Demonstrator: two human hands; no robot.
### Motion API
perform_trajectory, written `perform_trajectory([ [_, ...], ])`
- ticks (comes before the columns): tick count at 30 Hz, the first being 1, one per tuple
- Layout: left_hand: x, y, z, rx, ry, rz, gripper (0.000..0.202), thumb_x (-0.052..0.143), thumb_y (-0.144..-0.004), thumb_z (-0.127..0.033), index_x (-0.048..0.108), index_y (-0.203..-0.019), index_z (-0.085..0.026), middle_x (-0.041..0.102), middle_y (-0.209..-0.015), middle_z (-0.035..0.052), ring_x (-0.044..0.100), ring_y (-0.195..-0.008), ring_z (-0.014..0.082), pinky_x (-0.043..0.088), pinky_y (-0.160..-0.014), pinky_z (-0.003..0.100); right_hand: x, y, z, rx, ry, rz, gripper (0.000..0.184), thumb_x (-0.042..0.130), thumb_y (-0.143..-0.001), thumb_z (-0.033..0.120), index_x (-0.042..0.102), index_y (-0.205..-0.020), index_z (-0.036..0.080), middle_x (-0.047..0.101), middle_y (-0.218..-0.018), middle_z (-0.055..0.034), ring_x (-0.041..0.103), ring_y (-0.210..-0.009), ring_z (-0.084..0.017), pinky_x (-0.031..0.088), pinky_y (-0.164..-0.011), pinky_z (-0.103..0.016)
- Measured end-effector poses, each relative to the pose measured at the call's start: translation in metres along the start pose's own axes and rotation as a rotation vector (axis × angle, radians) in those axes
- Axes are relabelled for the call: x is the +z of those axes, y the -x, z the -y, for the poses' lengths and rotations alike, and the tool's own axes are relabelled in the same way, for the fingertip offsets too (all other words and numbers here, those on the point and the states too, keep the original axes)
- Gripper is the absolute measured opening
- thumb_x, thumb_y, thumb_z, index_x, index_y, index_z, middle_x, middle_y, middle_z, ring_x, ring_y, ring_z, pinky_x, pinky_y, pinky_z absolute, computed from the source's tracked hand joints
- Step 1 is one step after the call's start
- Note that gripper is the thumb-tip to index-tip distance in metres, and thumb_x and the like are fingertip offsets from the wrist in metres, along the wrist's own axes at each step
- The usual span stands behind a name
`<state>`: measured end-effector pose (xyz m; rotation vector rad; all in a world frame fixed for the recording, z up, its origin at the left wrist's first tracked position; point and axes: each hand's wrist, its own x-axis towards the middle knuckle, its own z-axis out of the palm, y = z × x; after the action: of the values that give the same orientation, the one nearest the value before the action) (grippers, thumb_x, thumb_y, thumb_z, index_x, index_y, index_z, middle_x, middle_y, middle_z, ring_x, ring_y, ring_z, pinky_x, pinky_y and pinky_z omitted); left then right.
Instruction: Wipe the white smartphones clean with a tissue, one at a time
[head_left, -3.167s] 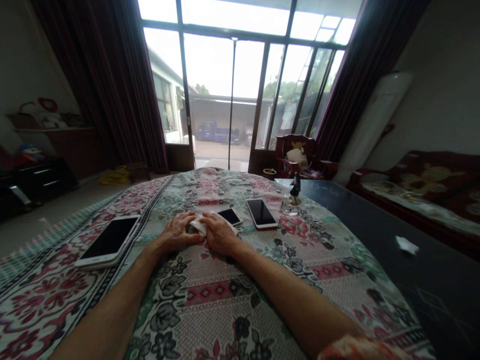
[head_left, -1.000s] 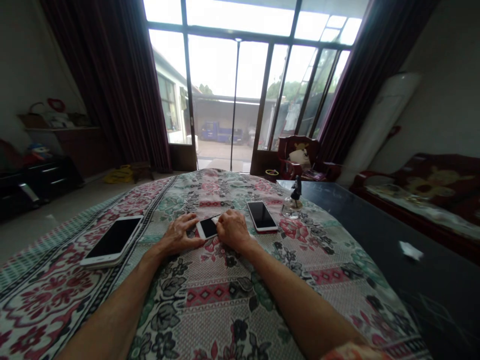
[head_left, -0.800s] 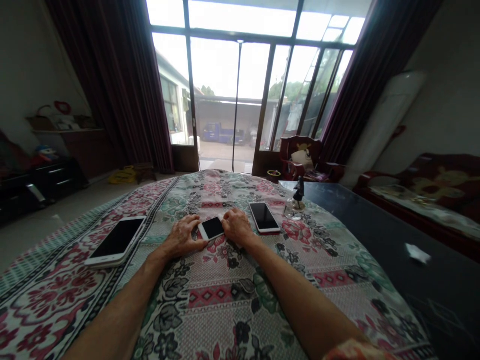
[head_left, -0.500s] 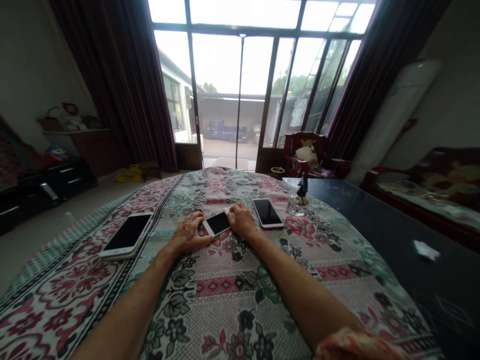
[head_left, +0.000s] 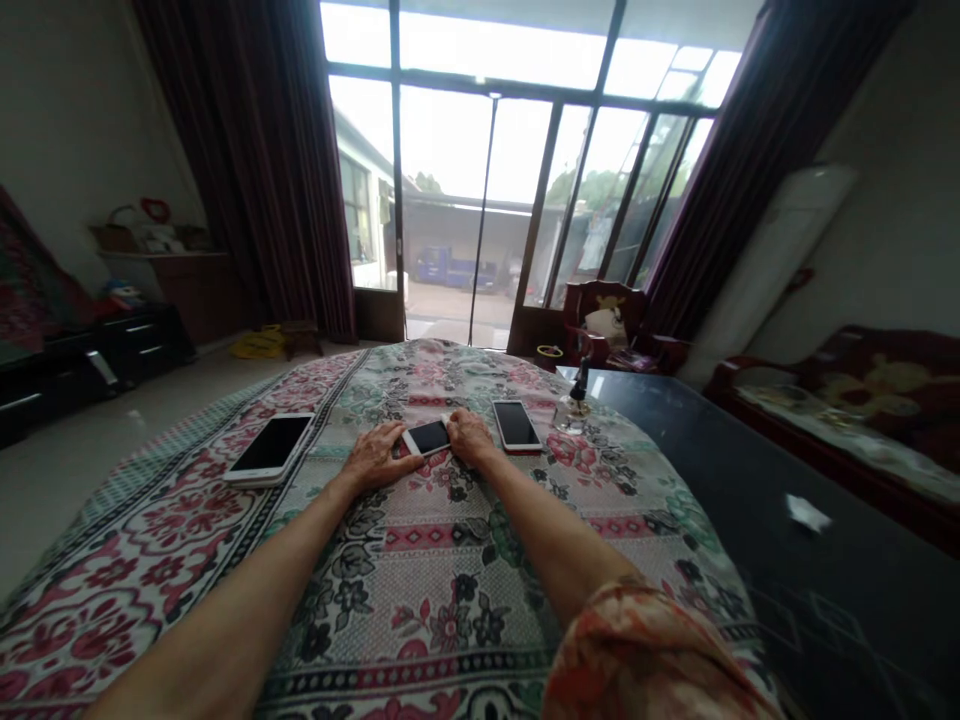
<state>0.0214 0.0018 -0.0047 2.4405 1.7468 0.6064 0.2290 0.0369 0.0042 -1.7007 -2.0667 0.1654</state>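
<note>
The small black-screened smartphone (head_left: 427, 437) lies face up on a floral cloth (head_left: 442, 570), between the hands; the left hand (head_left: 382, 455) rests palm down, its fingers against the phone's left edge; the right hand (head_left: 470, 437) curves in, touching the right edge; whether either grips it, I cannot tell; a larger white smartphone (head_left: 270, 449) lies well left of the small phone; a third smartphone (head_left: 516, 426) lies just right of it; a glass figurine (head_left: 574, 412) stands farther right.
</note>
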Motion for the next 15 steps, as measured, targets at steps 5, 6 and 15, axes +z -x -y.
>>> perform_trajectory([
  [5, 0.0014, -0.0004, 0.0007, -0.023, 0.016, -0.002, 0.069, 0.058, -0.076, -0.059, 0.051, -0.133, -0.021, 0.048, -0.145, 0.0129, 0.041, -0.135, 0.0293, 0.03, -0.111, 0.042, -0.0003, 0.0049, 0.0002, -0.032, 0.011, -0.021, 0.024, 0.035, -0.097, 0.025, 0.057, -0.107, 0.02, 0.063, -0.109, -0.0076, 0.053, -0.104, -0.019, 0.036, -0.088, -0.028],
  [6, 0.0021, -0.0006, 0.0013, -0.026, 0.016, -0.002, 0.069, 0.059, -0.076, -0.059, 0.051, -0.133, -0.02, 0.048, -0.145, 0.0133, 0.041, -0.135, 0.0293, 0.029, -0.111, 0.041, -0.0005, 0.0059, 0.0004, -0.041, 0.011, -0.027, 0.025, 0.035, -0.097, 0.023, 0.057, -0.106, 0.02, 0.063, -0.109, -0.0074, 0.053, -0.105, -0.018, 0.036, -0.089, -0.028],
  [15, 0.0032, -0.001, 0.0045, -0.019, 0.027, 0.009, 0.073, 0.061, -0.075, -0.059, 0.05, -0.135, -0.018, 0.047, -0.145, 0.0144, 0.04, -0.136, 0.0292, 0.029, -0.112, 0.042, 0.0012, 0.0091, -0.0005, -0.075, -0.041, -0.103, 0.025, 0.036, -0.096, 0.02, 0.059, -0.104, 0.02, 0.062, -0.118, -0.0074, 0.052, -0.111, -0.018, 0.034, -0.097, -0.028],
])
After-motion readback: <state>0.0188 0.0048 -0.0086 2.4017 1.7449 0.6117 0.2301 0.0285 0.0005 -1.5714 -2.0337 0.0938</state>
